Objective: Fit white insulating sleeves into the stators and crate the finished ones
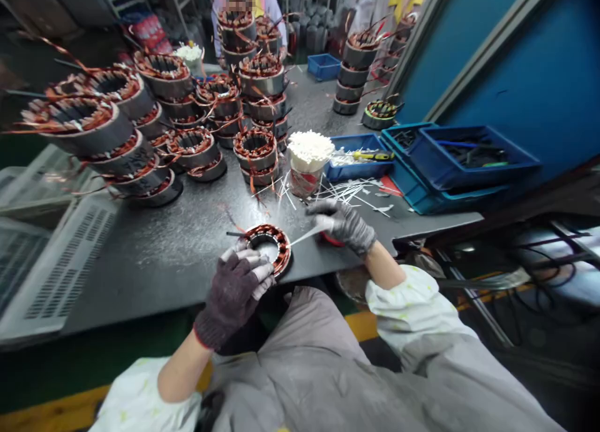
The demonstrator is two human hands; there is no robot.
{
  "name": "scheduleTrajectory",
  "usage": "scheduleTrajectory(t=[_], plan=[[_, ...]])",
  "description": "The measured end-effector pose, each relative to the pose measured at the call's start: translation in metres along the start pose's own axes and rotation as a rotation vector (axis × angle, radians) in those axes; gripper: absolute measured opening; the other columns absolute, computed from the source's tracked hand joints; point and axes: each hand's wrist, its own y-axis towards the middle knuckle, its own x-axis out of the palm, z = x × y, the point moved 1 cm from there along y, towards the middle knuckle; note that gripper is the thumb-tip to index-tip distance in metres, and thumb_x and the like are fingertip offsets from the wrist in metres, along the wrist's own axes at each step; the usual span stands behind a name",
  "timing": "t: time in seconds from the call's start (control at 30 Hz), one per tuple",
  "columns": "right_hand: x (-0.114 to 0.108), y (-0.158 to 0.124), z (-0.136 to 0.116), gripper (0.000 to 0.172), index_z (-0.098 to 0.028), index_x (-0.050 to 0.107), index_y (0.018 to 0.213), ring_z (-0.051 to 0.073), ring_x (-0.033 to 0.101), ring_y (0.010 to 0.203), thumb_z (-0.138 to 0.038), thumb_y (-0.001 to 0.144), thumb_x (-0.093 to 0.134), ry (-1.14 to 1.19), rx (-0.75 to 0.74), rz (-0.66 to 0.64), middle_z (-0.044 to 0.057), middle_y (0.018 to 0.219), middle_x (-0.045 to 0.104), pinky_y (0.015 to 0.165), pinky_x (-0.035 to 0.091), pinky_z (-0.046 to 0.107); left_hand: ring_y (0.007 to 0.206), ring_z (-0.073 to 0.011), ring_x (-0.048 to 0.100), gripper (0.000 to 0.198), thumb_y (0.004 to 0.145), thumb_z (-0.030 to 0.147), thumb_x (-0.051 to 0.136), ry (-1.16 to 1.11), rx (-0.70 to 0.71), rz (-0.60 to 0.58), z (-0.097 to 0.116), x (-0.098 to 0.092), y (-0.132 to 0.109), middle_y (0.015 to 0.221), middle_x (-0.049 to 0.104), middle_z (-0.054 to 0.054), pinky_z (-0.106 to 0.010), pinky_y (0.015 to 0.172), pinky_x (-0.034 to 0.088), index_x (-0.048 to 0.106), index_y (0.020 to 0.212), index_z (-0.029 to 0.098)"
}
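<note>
Copper-wound stator (276, 244), knit-gloved left hand (232, 294)

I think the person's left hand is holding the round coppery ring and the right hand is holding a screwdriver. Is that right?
Not quite. The right hand is holding a thin white strip, not a screwdriver. The left hand is holding the copper-wound stator, just as you said. The head view shows this.

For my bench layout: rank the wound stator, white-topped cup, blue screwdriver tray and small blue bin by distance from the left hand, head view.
1. Wound stator: in the left hand, front edge.
2. White-topped cup: ahead, rightward.
3. Blue screwdriver tray: farther right.
4. Small blue bin: far end.
</note>
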Motion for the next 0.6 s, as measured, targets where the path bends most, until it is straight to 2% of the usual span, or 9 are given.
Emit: scheduleTrajectory(t=[0.07,0.13,0.23,0.33,0.4,0.47,0.5,0.6], plan=[[-0.021,0.024,0.000,0.030,-0.019,0.070,0.093,0.019,0.068,0.081,-0.047,0.084,0.070,-0.076,0.025,0.383,0.005,0.087,0.073,0.082,0.059,0.038,0.104,-0.0263,0.067,0.019,0.092,0.019,0.065,0.093,-0.035,0.073,0.012,0.006,0.000,0.104,0.076,-0.006,-0.050,0.102,0.049,0.064,0.110,0.023],[-0.035,0.055,-0.002,0.027,-0.020,0.067,0.091,0.021,0.068,0.089,-0.046,0.082,0.068,-0.119,-0.007,0.612,0.007,0.091,0.073,0.090,0.057,0.041,0.102,-0.0269,0.066,0.019,0.091,0.018,0.066,0.145,-0.058,0.123,0.021,0.010,0.000,0.102,0.075,-0.007,-0.051,0.101,0.049,0.063,0.109,0.021],[-0.047,0.095,-0.011,0.027,-0.021,0.066,0.089,0.021,0.068,0.091,-0.044,0.078,0.072,-0.110,-0.079,0.737,0.007,0.092,0.073,0.095,0.056,0.042,0.103,-0.0262,0.066,0.021,0.091,0.016,0.066,0.138,-0.061,0.146,0.024,0.011,-0.001,0.102,0.075,-0.007,-0.051,0.104,0.048,0.062,0.110,0.021],[-0.049,0.098,-0.021,0.025,-0.021,0.065,0.088,0.018,0.066,0.074,-0.045,0.082,0.069,0.000,-0.133,0.744,0.004,0.084,0.071,0.078,0.060,0.038,0.109,-0.0259,0.067,0.022,0.092,0.017,0.065,0.108,-0.081,0.136,0.016,0.009,-0.002,0.106,0.076,-0.007,-0.053,0.110,0.046,0.063,0.112,0.022],[-0.040,0.073,-0.028,0.022,-0.023,0.066,0.094,0.016,0.066,0.071,-0.044,0.088,0.066,0.052,-0.226,0.727,0.003,0.088,0.071,0.073,0.060,0.036,0.115,-0.0256,0.066,0.022,0.093,0.017,0.063,0.100,-0.105,0.118,0.010,0.008,-0.002,0.110,0.076,-0.007,-0.055,0.114,0.042,0.063,0.114,0.023],[-0.022,0.033,-0.035,0.018,-0.025,0.068,0.098,0.017,0.070,0.079,-0.042,0.092,0.064,0.054,-0.338,0.615,0.003,0.096,0.073,0.078,0.061,0.036,0.124,-0.0263,0.063,0.027,0.094,0.017,0.060,0.108,-0.137,0.081,0.006,0.007,-0.002,0.119,0.075,-0.007,-0.058,0.119,0.037,0.063,0.120,0.024],[-0.010,0.010,-0.038,0.016,-0.026,0.068,0.098,0.019,0.071,0.085,-0.041,0.095,0.062,0.041,-0.374,0.507,0.004,0.099,0.073,0.081,0.061,0.037,0.128,-0.0270,0.061,0.030,0.094,0.017,0.058,0.112,-0.154,0.054,0.004,0.007,-0.003,0.124,0.073,-0.008,-0.059,0.120,0.035,0.063,0.123,0.024],[0.026,-0.057,-0.039,0.022,-0.026,0.071,0.101,0.022,0.073,0.101,-0.035,0.101,0.051,-0.081,-0.388,0.011,0.008,0.115,0.074,0.085,0.062,0.038,0.130,-0.0283,0.059,0.033,0.096,0.019,0.053,0.113,-0.194,-0.067,0.003,0.005,-0.002,0.126,0.072,-0.008,-0.060,0.120,0.033,0.065,0.127,0.024]])
